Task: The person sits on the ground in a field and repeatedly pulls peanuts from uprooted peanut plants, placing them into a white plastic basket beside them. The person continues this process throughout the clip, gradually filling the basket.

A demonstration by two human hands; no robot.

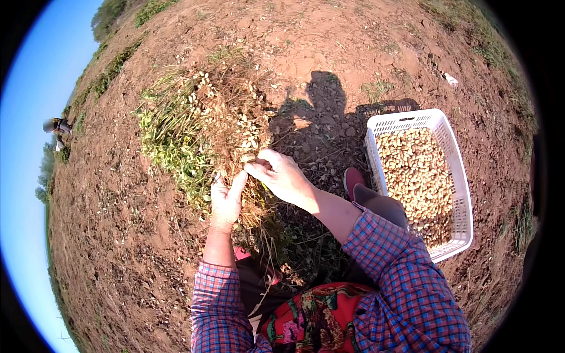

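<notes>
Uprooted peanut plants [176, 137] lie heaped on the soil in front of me, with green leaves to the left and tangled brown roots [225, 128] to the right. Pale peanut pods [248, 132] cling among those roots. At the near edge of the heap, my left hand [227, 196] pinches some roots between thumb and fingers. Close against it, my right hand [282, 176] has thumb and forefinger closed on a peanut pod [248, 157]. Right of my leg stands a white plastic crate [463, 194] with slotted walls, holding many loose peanuts [415, 176].
My shoe [353, 180] rests beside the crate's left wall. More stems and leaves [309, 247] lie between my legs. A small white object [450, 80] is on the soil beyond the crate. Far to the left, another person [59, 126] is near a row of green plants [110, 70].
</notes>
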